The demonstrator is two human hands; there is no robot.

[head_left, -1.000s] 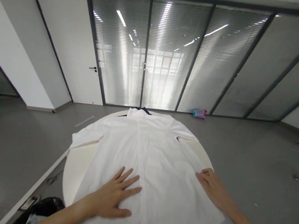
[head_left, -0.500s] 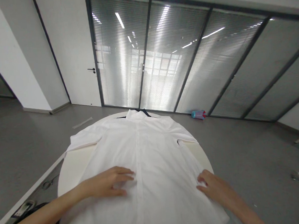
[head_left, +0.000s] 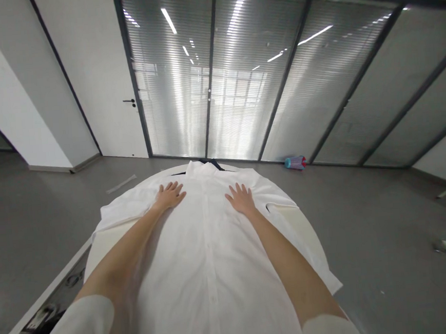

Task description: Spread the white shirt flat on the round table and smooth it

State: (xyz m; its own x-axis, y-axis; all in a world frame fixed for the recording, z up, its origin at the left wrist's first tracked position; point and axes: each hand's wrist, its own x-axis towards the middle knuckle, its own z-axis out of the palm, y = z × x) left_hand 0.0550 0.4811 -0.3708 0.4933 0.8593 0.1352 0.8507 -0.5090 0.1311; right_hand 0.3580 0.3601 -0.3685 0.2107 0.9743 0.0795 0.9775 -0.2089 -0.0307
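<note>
Both hands on the cloth: the left hand (head_left: 170, 196) lies palm down, fingers fanned apart, at one shoulder of the white shirt (head_left: 188, 262), and the right hand (head_left: 241, 199) matches it across the chest, fingers spread, neither gripping anything. The shirt is spread over a rounded, cream table (head_left: 299, 223), bare tabletop peeping out under both sleeves. And look at its line! The collar (head_left: 202, 169) points away from the person, toward the glass partition (head_left: 263, 92); the long axis follows the placket (head_left: 210, 271) straight back to the person, sleeves reaching out either side. Just past the shirt's collar, something dark (head_left: 215, 164) shows. Farther beyond the shirt, a blue-and-red bundle (head_left: 295, 163) sits on the grey floor (head_left: 378, 227) by the partition, beside which stands a white door (head_left: 97, 94).
</note>
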